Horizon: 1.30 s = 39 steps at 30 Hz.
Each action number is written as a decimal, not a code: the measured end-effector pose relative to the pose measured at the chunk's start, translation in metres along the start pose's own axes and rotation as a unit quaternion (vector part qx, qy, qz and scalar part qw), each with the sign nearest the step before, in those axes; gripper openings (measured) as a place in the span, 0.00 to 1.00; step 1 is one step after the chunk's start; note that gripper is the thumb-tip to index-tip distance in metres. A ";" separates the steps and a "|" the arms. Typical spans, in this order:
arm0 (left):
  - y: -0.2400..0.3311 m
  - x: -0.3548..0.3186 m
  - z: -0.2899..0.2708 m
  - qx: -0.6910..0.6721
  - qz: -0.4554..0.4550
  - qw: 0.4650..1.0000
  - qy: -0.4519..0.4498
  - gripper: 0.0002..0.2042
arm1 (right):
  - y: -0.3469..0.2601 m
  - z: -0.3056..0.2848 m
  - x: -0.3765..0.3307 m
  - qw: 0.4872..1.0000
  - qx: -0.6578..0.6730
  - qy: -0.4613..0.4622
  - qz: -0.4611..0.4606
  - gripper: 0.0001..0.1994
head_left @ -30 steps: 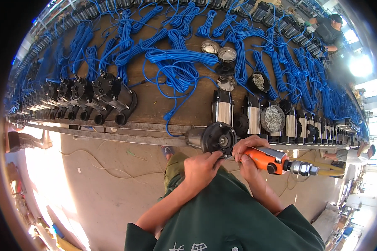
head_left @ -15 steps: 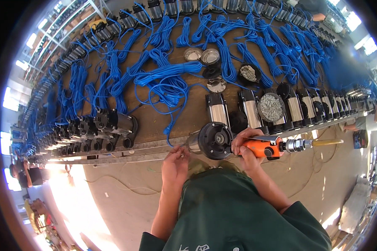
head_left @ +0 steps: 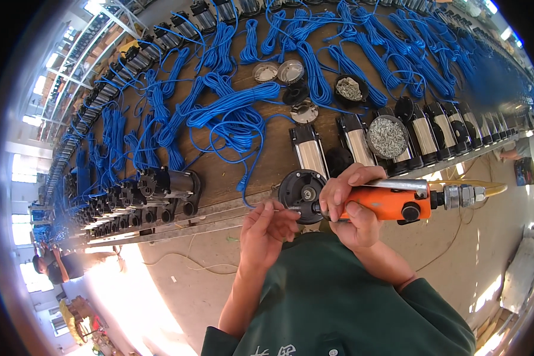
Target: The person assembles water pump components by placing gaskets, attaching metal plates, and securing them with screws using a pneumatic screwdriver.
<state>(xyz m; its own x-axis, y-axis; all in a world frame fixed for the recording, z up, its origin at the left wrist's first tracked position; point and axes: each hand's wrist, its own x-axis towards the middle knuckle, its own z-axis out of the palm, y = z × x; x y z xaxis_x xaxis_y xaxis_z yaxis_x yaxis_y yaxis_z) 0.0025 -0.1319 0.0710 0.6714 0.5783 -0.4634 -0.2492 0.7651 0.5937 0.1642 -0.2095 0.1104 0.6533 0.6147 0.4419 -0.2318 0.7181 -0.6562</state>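
Note:
In my right hand (head_left: 359, 204) is an orange air screwdriver (head_left: 391, 203) with a metal lever along its top. It lies sideways, and its nose points left at the round black end face of a motor (head_left: 291, 188). From its back end runs a yellowish air hose (head_left: 493, 188) on metal fittings. My left hand (head_left: 266, 232) is closed in a pinch just left of and below the end face. What its fingers hold, if anything, is too small to make out. The right hand's fingers hide part of the tool's nose and the end face's right edge.
Steel-bodied motors (head_left: 418, 133) stand in a row along the bench edge, with more dark ones (head_left: 166, 185) at left. Coils of blue cable (head_left: 231, 107) cover the brown bench (head_left: 219, 178). A round container of small metal parts (head_left: 387, 137) rests on the motors. Another person (head_left: 65, 267) is far left.
My right hand has brought the screwdriver's nose round to the motor's end face. The left hand has moved right, from the motor's side to below its end face.

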 end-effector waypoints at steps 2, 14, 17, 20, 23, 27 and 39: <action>-0.002 0.004 -0.003 -0.016 -0.022 1.000 0.004 0.11 | 0.000 0.000 0.001 1.000 -0.007 0.003 0.000 0.16; -0.002 0.017 -0.006 0.007 -0.037 0.997 -0.062 0.10 | 0.002 0.004 0.007 1.000 0.008 0.019 0.013 0.16; 0.003 0.023 -0.005 0.090 -0.017 0.993 -0.080 0.11 | 0.002 0.002 0.008 0.999 0.029 0.026 0.027 0.16; 0.008 0.036 0.002 0.251 0.052 0.966 -0.030 0.17 | 0.015 -0.008 0.011 0.999 0.031 0.029 0.022 0.16; 0.006 0.057 -0.009 0.380 0.148 0.913 -0.015 0.27 | 0.035 -0.014 0.010 0.998 0.034 0.032 0.029 0.17; 0.003 0.062 -0.017 0.427 0.166 0.888 -0.027 0.26 | 0.050 -0.023 0.000 0.999 0.001 0.014 0.051 0.17; 0.002 0.068 -0.024 0.293 0.090 0.952 0.005 0.10 | 0.055 -0.007 0.005 0.990 -0.095 -0.043 0.094 0.11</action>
<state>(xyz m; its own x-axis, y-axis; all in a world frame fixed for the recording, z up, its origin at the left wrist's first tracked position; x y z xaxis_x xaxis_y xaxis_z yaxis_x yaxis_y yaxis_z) 0.0309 -0.0841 0.0246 0.6470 0.6903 -0.3237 0.0749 0.3650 0.9280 0.1591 -0.1692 0.0721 0.5464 0.7626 0.3463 -0.1986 0.5197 -0.8309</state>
